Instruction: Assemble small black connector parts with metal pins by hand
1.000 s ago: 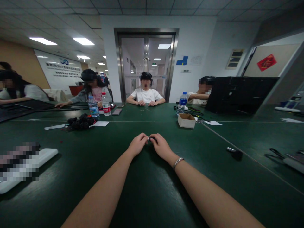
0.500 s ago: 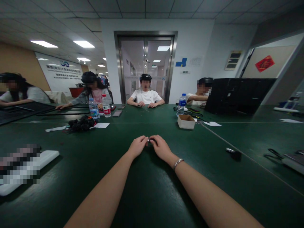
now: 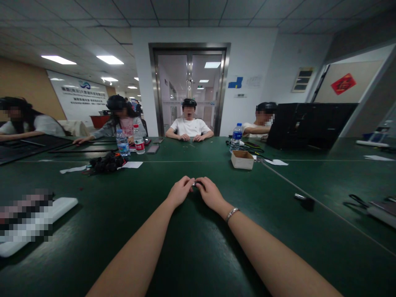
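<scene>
Over the middle of the green table (image 3: 198, 255), my left hand (image 3: 179, 193) and my right hand (image 3: 212, 194) meet at the fingertips. Between them is a small black object with a silvery end (image 3: 194, 184); most of it is covered by fingers, so its kind does not show. My left thumb and fingers pinch the silvery end. The right fingers are closed round the dark part. A metal bracelet (image 3: 232, 213) circles my right wrist. Off to the right lies a small black thing with a shiny metal tip (image 3: 305, 201).
An open cardboard box (image 3: 242, 161) and a water bottle (image 3: 236, 137) stand ahead to the right. Ahead left are two bottles, a bundle of black cables (image 3: 108, 163) and paper. A white flat object (image 3: 66, 203) lies at left. Several people sit around the table; a black monitor (image 3: 309, 126) stands right.
The camera view has tilted very slightly upward. Both hands keep their place, still closed on the small black object.
</scene>
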`<state>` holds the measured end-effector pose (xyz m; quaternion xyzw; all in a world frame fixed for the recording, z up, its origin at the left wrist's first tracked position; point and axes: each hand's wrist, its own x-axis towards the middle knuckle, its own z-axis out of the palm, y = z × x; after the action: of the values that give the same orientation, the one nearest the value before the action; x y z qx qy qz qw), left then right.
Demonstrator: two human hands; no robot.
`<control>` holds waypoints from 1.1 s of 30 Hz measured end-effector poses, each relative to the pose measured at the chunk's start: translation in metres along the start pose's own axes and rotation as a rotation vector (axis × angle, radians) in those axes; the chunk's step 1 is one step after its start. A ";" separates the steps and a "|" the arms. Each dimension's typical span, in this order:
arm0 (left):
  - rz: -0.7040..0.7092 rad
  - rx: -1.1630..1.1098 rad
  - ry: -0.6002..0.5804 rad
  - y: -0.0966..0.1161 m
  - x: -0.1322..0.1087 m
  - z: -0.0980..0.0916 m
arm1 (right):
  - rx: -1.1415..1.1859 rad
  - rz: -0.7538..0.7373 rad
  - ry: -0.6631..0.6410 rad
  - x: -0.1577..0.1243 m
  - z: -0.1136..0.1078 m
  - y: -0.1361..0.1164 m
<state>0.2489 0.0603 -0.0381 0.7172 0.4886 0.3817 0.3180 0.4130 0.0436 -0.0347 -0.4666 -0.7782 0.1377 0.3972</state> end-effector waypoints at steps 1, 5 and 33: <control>0.018 -0.045 -0.006 0.000 0.000 0.000 | 0.001 0.003 0.000 0.000 0.000 0.000; 0.044 -0.065 -0.009 -0.003 0.002 0.000 | -0.005 -0.002 -0.014 0.000 0.001 0.001; -0.049 -0.064 0.134 0.007 -0.001 -0.010 | 0.118 0.188 -0.152 -0.002 -0.022 -0.003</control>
<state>0.2434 0.0577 -0.0280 0.6674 0.5137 0.4364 0.3168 0.4278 0.0372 -0.0196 -0.5016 -0.7492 0.2549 0.3494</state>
